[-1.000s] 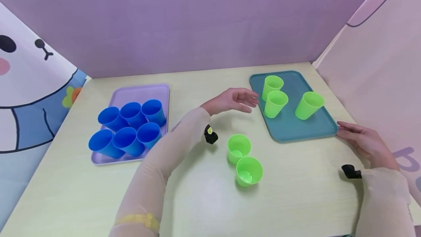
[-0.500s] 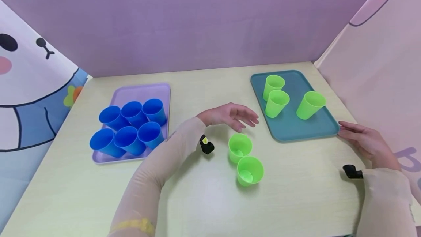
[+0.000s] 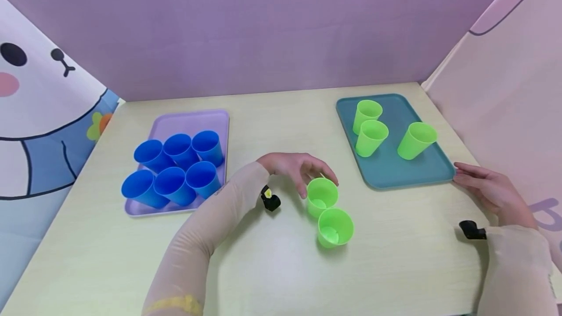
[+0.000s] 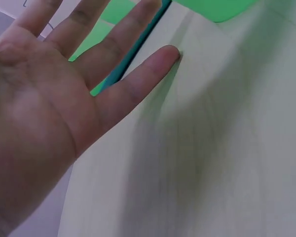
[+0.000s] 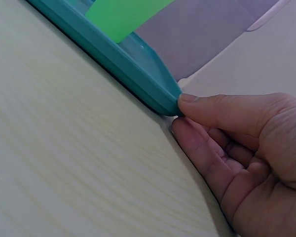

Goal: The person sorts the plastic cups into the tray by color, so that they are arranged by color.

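My left hand point(image 3: 298, 167), fingers spread and slightly bent, reaches over the table just behind a light green cup point(image 3: 322, 198). Its thumb is at the cup's left and its fingertips come up to the far rim; the left wrist view shows the open palm point(image 4: 34, 108) with nothing in it. A second green cup point(image 3: 335, 230) stands right in front of the first. My right hand point(image 3: 491, 191) pinches the near right corner of a teal tray point(image 3: 391, 179), thumb point(image 5: 207, 108) at the rim and forefinger below. On that tray stand three green cups point(image 3: 371, 139).
On the left a lilac tray point(image 3: 189, 120) carries several blue cups point(image 3: 172, 187) in two rows. A purple wall point(image 3: 281, 33) closes off the back of the table point(image 3: 272, 267). Patterned cloth hangs at both sides. A small black wrist camera point(image 3: 270, 200) sits under the left wrist.
My left hand has come from beside the teal tray, nearer to me, to the upright green cup. My right hand has kept its place at the tray's corner.
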The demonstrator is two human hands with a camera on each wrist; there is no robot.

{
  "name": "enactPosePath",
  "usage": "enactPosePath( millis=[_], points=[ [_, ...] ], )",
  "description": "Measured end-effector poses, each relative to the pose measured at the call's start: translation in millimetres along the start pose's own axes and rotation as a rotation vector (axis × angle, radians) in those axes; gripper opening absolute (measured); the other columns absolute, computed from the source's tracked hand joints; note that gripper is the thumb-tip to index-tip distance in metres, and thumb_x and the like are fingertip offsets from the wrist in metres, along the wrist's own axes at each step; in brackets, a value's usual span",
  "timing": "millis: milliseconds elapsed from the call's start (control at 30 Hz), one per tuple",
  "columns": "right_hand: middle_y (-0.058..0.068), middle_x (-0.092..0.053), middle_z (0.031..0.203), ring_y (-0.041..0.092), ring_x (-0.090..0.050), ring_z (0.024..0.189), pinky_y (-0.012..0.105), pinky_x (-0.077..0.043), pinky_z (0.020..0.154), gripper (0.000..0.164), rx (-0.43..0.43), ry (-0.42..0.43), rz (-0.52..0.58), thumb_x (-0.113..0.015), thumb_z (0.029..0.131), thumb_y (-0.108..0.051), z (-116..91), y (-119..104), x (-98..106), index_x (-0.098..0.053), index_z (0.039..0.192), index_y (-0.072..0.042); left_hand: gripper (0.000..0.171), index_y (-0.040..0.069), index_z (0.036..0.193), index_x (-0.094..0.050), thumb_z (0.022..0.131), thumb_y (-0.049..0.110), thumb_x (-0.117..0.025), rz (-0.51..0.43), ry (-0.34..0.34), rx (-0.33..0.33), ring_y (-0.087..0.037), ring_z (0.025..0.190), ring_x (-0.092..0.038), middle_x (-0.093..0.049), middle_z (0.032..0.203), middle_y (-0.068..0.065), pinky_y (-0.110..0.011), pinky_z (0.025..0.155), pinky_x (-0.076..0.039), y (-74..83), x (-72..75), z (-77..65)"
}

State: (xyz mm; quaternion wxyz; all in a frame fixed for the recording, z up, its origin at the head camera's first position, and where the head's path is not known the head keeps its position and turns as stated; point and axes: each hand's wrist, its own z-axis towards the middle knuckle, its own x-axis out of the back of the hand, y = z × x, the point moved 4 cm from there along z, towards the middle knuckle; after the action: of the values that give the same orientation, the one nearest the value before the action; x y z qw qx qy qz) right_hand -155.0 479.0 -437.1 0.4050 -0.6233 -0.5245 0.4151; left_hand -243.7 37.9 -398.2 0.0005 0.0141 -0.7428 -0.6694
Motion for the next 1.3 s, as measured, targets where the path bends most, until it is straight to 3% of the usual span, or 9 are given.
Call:
enactPosePath(
  millis=[133,567,1300],
  points=[
    [-0.021,-0.07,0.1,-0.009,-0.062,0.089,0.01,-0.053,0.073,0.036,0.003,-0.002,0.0,-0.066,0.092,0.006,0,0,0,-0.081,0.098,-0.027,0.074,-0.011,0.138,-0.046,0.071,-0.016,-0.075,0.023,-0.01,0.009,-0.027,0.119,-0.057,-0.064,0.124,-0.006,-0.044,0.109,-0.042,-2.0,-2.5,-0.8],
    [-0.017,-0.072,0.1,-0.006,-0.064,0.091,0.011,-0.054,0.074,0.037,0.009,-0.027,0.066,-0.063,0.093,0.009,0,-1,0,-0.081,0.099,-0.023,0.07,-0.009,0.136,-0.051,0.071,-0.014,-0.078,0.061,0.055,0.055,-0.025,0.116,-0.059,-0.066,0.12,-0.005,-0.043,0.105,-0.047,-5.1,-3.9,-0.2],
    [-0.017,-0.072,0.102,-0.005,-0.065,0.091,0.013,-0.054,0.075,0.038,0.004,-0.028,0.065,-0.062,0.093,0.01,0,0,0,-0.081,0.099,-0.022,0.066,-0.009,0.133,-0.053,0.072,-0.013,-0.079,0.063,0.124,0.045,-0.024,0.113,-0.059,-0.066,0.118,-0.005,-0.043,0.102,-0.049,-4.0,6.6,-0.4]
  ],
)
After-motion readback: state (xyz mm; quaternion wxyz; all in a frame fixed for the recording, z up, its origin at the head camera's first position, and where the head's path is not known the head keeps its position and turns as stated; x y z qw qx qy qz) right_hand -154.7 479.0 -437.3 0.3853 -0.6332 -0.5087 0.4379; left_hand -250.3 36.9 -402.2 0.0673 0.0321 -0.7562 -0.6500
